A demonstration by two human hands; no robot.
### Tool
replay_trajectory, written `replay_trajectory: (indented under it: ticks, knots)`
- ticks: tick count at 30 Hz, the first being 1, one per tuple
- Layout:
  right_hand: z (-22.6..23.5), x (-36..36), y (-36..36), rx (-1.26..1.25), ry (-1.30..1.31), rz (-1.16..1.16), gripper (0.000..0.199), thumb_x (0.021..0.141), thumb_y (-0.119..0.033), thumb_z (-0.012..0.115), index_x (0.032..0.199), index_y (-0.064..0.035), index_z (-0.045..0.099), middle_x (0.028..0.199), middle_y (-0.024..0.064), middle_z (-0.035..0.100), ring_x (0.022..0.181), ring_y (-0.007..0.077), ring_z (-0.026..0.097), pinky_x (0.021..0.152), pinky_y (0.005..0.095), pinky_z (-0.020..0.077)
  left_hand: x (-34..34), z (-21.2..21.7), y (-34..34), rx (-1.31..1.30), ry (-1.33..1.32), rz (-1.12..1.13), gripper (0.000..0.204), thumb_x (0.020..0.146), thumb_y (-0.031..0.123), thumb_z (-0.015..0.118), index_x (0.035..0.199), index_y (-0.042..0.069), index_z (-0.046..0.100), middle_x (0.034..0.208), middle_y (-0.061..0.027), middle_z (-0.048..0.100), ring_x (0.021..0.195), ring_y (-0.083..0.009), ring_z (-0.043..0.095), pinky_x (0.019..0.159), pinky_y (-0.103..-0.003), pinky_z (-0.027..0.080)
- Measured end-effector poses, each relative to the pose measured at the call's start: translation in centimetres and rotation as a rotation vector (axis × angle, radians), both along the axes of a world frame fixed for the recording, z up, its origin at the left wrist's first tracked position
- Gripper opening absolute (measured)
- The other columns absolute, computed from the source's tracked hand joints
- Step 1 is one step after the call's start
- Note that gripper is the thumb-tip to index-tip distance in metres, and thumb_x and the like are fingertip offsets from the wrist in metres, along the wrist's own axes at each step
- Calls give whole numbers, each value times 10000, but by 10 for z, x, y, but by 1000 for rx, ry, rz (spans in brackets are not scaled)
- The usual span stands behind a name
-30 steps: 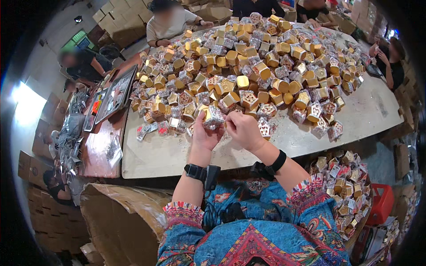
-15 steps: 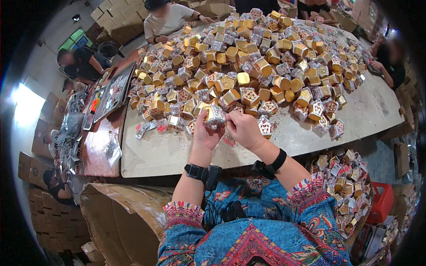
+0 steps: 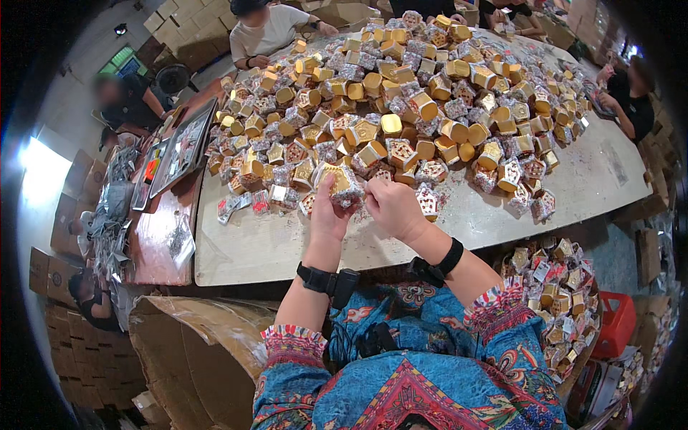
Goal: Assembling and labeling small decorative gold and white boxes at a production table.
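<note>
1. The small gold-and-white patterned cardboard box (image 3: 340, 183) sits between your two hands, just above the pale bench (image 3: 287, 247).
2. Your left hand (image 3: 328, 211) fingers pinch its side.
3. Your right hand (image 3: 393, 208) fingers pinch its right edge.
4. The heap of gold and patterned boxes (image 3: 430, 93) lies just beyond.

Small box (image 3: 342, 185) partly hidden behind both hands' fingers.
</note>
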State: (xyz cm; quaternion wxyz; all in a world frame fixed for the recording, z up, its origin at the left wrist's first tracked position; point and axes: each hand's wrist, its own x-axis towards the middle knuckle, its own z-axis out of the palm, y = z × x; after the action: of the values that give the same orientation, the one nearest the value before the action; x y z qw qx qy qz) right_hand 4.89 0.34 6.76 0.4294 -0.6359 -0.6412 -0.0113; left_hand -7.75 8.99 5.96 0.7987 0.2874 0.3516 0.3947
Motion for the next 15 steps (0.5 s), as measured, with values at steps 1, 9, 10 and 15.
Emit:
replay_trajectory:
  ticks: [1, 9, 10, 15]
  knots:
    - [-1, 0, 0, 8, -4, -5, 110, 765, -128, 576, 778, -54, 496, 680, 133, 586, 644, 334, 598, 583, 430, 492, 0, 0, 0, 1, 0, -1, 326, 880, 340, 555, 1114, 114, 537, 971, -57, 629, 847, -220, 620, 684, -364, 510]
    - [0, -2, -1, 5, -14, -14, 109, 756, -124, 572, 768, -54, 489, 680, 138, 586, 644, 342, 598, 582, 436, 492, 3, -2, -1, 40, 42, -25, 357, 869, 354, 573, 1116, 98, 539, 971, -62, 631, 815, -208, 623, 675, -357, 514]
    - [-1, -1, -1, 14, 15, -7, 104, 754, -120, 580, 777, -41, 517, 688, 148, 591, 636, 334, 598, 574, 421, 491, 3, -3, -1, 40, 41, -26, 357, 869, 354, 573, 1116, 98, 539, 971, -62, 631, 815, -208, 623, 675, -357, 514]
    - [8, 11, -3, -80, 412, 223, 116, 768, -92, 618, 822, 10, 607, 683, 134, 617, 581, 240, 607, 536, 341, 482, -9, 0, 6, -108, -16, -99, 360, 863, 396, 571, 1045, 85, 578, 869, -57, 646, 751, -188, 627, 594, -300, 492]
